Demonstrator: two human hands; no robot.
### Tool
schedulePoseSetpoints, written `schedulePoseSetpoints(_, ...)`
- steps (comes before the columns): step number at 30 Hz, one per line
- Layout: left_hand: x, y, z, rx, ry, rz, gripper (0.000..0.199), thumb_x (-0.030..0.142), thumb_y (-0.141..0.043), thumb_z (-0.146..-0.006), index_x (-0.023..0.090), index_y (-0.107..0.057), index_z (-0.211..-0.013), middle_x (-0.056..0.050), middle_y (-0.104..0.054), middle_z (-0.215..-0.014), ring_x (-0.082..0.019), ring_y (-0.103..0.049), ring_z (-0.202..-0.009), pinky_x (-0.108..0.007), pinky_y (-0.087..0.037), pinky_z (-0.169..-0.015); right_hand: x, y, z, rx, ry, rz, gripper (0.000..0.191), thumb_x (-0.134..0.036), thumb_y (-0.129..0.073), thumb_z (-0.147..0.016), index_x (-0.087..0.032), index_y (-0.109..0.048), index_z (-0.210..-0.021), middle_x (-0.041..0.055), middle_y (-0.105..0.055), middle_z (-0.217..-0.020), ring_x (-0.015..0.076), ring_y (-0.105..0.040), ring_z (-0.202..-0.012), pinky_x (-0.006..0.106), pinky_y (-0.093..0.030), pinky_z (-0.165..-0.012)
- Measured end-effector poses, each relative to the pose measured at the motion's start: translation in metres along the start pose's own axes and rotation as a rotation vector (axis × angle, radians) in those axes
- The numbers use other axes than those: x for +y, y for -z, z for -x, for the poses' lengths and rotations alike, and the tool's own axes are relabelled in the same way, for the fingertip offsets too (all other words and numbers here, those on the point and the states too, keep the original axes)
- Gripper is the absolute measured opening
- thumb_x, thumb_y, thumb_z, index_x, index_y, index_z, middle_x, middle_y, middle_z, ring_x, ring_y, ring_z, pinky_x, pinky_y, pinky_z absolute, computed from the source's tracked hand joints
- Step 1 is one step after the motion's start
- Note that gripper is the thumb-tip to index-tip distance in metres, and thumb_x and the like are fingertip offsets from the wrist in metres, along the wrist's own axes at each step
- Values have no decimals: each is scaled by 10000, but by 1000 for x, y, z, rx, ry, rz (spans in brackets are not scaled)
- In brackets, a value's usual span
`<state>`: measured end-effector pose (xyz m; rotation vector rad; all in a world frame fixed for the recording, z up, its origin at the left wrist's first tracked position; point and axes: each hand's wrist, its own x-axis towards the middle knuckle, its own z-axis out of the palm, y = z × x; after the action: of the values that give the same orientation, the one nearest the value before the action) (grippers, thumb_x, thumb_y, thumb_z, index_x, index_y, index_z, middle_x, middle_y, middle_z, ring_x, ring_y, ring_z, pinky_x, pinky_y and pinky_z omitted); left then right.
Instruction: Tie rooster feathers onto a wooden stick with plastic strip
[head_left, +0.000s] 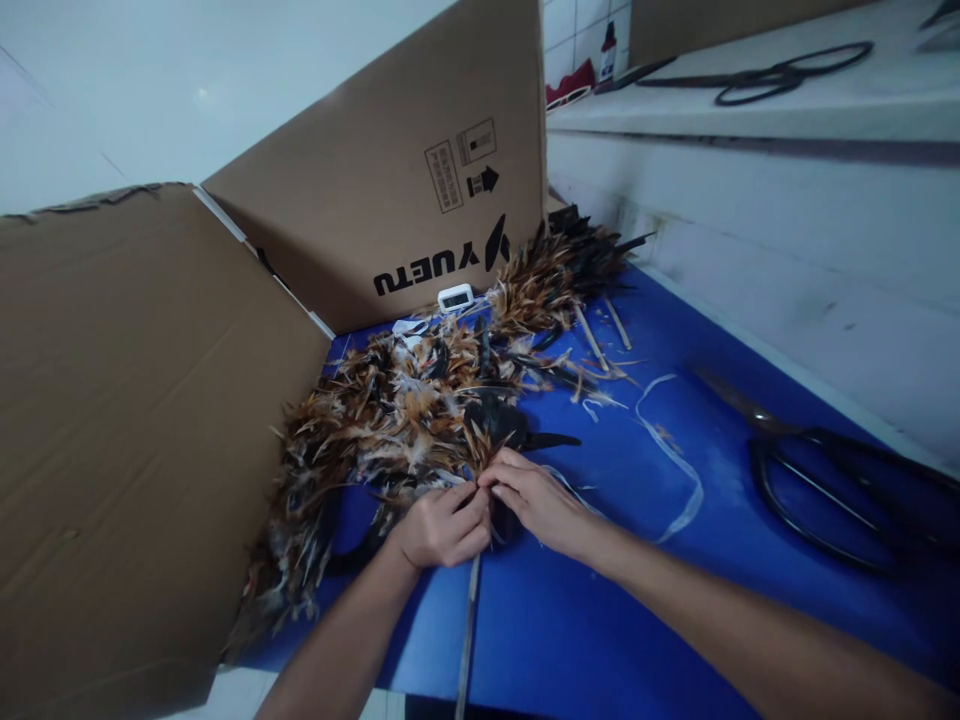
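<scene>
A thin stick (pixel 469 630) runs down from between my hands past the front edge of the blue table (pixel 555 640). Brown feathers (pixel 478 447) fan out from its upper end. My left hand (pixel 448 525) is closed around the stick just below them. Fingertips pinched together, my right hand (pixel 532 497) meets the left at the base of the feathers. Behind both hands lies a large pile of brown, black and white feathers (pixel 405 410). A black object (pixel 495 420), partly hidden, sits close beyond my fingers.
Large black-handled scissors (pixel 787 440) lie on the right, beside a white strip (pixel 686 475). Cardboard panels (pixel 375 150) stand behind and at left. A small white display (pixel 455 297) is at the back. More scissors (pixel 780 78) rest on the ledge.
</scene>
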<state>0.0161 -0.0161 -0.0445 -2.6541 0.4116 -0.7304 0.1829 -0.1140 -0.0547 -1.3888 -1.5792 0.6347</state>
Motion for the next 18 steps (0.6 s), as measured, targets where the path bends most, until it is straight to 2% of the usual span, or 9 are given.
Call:
schedulePoseSetpoints(6, 2, -2, 2, 5, -16, -15, 55, 173, -561, -759, 136, -594, -784, -74, -660, -936, -247, -620, -886, -255, -467, -518, 2, -1, 0, -22, -3, 73, 213, -73, -404, -833, -200, -574, -846, 12, -503, -842, 125, -506, -765, 249, -406, -682)
schedulePoseSetpoints(12, 1, 0, 1, 33, -34, -30, 39, 172, -570, -750, 138, -581, -765, -90, -661, -946, -261, -620, -901, -257, -466, -525, -1, -4, 1, -8, 42, 139, 183, -119, -335, -880, -195, -492, -824, 22, -465, -864, 132, -477, -779, 282, -402, -743)
schedulePoseSetpoints(18, 1, -1, 0, 49, -32, -20, 51, 182, -577, -743, 131, -577, -746, -92, -660, -932, -263, -625, -893, -257, -457, -520, -3, 2, 2, 32, -21, 57, 191, -59, -368, -832, -203, -475, -896, 5, -489, -852, 126, -482, -784, 264, -399, -725)
